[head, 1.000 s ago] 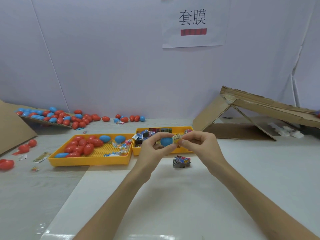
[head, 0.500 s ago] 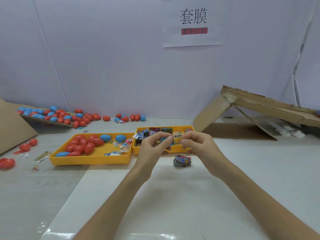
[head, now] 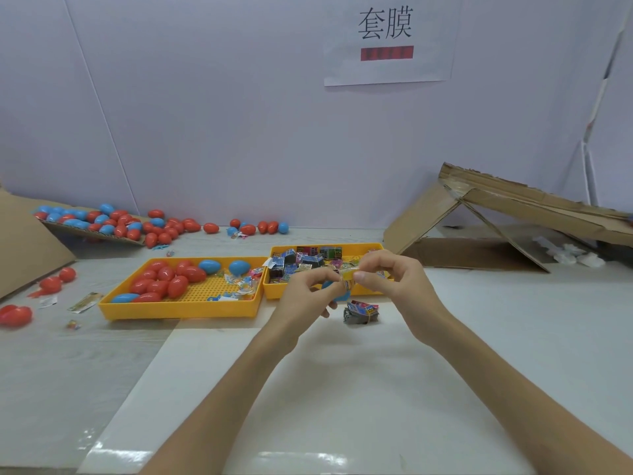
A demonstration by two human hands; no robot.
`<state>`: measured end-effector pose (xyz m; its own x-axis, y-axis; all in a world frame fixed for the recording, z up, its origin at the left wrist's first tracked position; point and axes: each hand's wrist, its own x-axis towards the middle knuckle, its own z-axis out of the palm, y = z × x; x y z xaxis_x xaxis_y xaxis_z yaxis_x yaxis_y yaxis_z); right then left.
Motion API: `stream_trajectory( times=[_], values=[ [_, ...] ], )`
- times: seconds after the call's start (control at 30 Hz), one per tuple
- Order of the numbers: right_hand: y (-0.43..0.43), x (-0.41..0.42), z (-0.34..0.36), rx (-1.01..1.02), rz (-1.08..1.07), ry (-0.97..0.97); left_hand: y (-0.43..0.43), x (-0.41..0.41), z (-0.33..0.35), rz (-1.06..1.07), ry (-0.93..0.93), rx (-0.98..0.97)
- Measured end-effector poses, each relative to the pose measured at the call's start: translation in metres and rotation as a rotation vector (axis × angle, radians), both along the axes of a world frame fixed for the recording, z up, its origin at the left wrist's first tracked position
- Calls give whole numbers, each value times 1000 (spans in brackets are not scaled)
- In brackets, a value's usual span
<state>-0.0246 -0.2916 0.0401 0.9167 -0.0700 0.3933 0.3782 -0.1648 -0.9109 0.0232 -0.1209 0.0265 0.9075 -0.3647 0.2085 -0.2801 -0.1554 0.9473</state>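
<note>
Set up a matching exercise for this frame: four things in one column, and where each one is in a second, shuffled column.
Things:
1. blue egg
2. printed sleeve
3. bundle of sleeves
4. paper sign

Places:
A. on the back wall
B. lying on the table beside the right hand
C. pinched in the right hand's fingers
D. gripped in the left hand

Pairs: 1-D, 2-C, 3-B, 4-A.
</note>
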Motion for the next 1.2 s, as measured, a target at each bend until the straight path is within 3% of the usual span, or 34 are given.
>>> stream_trajectory(
  times=[0.67, 0.9, 1.2],
  values=[
    [0, 1, 0, 23, 76, 89, 3, -2, 3, 68, -7, -60],
    [3, 1, -1, 146, 102, 151, -2, -4, 0, 79, -104, 93],
    [-1, 1, 0, 258, 172, 90, 2, -4, 5, 48, -3, -36]
  ],
)
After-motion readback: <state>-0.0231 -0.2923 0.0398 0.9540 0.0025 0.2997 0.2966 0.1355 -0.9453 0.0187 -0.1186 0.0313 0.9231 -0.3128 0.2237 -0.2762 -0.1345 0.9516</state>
